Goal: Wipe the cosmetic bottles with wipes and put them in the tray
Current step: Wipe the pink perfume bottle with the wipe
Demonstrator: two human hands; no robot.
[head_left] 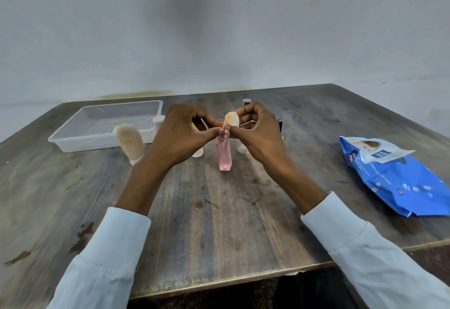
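A slim pink cosmetic bottle (224, 153) stands upright on the wooden table (219, 223) at its middle. My left hand (181, 133) and my right hand (259, 133) meet over it, both thumbs and fingertips pinched at its top. A peach oval piece (231, 118) shows just above the pinch, against my right fingertips; I cannot tell whether it is held. The clear plastic tray (73, 142) lies at the back left, apart from my hands. A blue pack of wet wipes (399, 177) lies at the right, flap lifted. No wipe is in either hand.
A beige tube (129, 142) stands cap down in front of the tray, a white-capped bottle (158, 121) behind it. A white bottle (197, 154), a small clear item (243, 149) and a dark-capped bottle (247, 101) are partly hidden behind my hands.
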